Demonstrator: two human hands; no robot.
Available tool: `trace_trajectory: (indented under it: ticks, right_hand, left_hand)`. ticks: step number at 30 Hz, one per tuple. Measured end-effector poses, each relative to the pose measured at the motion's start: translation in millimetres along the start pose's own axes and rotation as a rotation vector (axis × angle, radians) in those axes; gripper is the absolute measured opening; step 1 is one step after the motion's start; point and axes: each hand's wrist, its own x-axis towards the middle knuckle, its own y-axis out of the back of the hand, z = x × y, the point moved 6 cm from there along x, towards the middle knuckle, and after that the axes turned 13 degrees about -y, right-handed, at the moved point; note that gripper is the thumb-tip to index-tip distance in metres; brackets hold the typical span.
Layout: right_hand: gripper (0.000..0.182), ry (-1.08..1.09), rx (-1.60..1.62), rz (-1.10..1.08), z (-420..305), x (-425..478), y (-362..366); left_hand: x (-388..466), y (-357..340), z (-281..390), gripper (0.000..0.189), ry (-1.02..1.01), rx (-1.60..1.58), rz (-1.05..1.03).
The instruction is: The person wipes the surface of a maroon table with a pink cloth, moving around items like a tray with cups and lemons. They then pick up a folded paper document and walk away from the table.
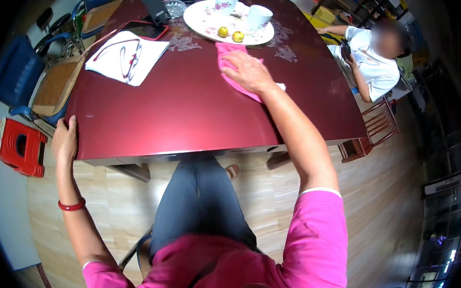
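My right hand (249, 72) lies palm down on a pink cloth (226, 51), pressing it against the dark red tabletop (168, 106). A small white bit (281, 86) shows beside the wrist. At the table's near left corner, my left hand (66, 137) grips the edge, thumb on top and fingers down the side. Just beyond the cloth stands a white oval plate (199, 24) with two flowered cups (226, 3) and two small yellow fruits (237, 36) on it. To the left, eyeglasses (132, 61) rest on a stack of white paper (149, 62).
A red-framed tablet (142, 30), a dark stand (156, 9) and a glass ashtray (175, 9) lie at the back left. A person (367, 57) sits at the right side, holding a phone. Blue chairs (19, 70) and a red plastic stool (21, 147) stand left.
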Motion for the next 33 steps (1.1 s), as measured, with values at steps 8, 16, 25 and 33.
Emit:
trace_trajectory:
  ticks: [8,16,25,33]
  right_hand:
    - [0.059,-0.643,-0.214,0.159,262.5,-64.6,64.6]
    - [0.057,-1.211,-0.332,0.209,333.8,-193.8,131.7]
    - [0.050,-0.948,-0.416,0.315,297.5,-225.3,119.8]
    - [0.042,-0.507,-0.286,0.282,138.6,-218.9,80.7]
  left_hand:
    - [9.5,-8.4,-17.6,0.062,0.028,-0.003,-0.049]
    - [5.9,-6.6,-15.4,0.059,0.014,0.000,-0.046]
    - [5.7,-8.2,-8.3,0.060,0.019,0.030,-0.014]
    - [4.4,-12.7,-14.0,0.063,0.021,0.053,-0.050]
